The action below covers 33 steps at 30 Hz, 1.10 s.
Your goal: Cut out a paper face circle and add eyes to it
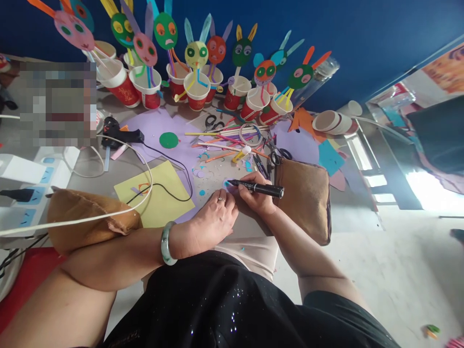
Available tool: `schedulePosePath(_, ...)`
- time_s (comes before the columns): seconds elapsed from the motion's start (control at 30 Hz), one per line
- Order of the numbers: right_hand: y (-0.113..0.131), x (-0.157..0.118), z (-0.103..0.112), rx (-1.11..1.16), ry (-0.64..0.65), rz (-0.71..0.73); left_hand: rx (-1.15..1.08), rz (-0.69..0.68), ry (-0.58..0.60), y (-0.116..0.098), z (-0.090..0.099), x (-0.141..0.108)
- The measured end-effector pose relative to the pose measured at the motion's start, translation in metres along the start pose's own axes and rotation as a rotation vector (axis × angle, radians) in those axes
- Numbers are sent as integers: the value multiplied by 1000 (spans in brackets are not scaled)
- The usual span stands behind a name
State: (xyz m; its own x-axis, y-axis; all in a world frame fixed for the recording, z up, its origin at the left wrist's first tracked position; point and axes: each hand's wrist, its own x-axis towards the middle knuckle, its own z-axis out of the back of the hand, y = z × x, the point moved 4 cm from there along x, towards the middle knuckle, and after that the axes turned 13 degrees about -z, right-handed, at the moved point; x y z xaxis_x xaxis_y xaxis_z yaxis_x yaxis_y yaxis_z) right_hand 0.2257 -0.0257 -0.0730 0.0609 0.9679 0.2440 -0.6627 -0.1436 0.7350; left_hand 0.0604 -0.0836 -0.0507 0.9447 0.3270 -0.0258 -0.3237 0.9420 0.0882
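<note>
A black marker [261, 189] lies across my right hand [258, 195], whose fingers are wrapped round it. Its tip points left, onto a small round paper piece [226, 183] in purple and blue on the grey table [213, 166]. Close beside that piece is my left hand [213, 216], fingers bent and pressed together, with a ring on one finger. Whatever its fingertips may hold is hidden. A yellow paper sheet [159, 193] and a purple sheet [154, 125] bearing a green paper circle [168, 140] lie to the left.
Red and white cups [197, 89] with paper faces stand along the back. Scissors [213, 123], pipe-like sticks [224, 135] and a glue gun [121, 134] lie nearer. Brown cushions [304, 198] flank my arms. A white cable [143, 199] crosses at left.
</note>
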Motion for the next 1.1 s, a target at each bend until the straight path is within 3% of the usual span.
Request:
schedulePosePath(0.3,-1,-3,-1,39,29,-7,19,39,-86,-4,-11,0)
schedulePosePath(0.73,-8,-3,0,83,38,24,-15,37,-6,-1,-3,2)
schedulePosePath(1.1,-8,-5,1,121,86,-47,-30,41,11,0,-1,3)
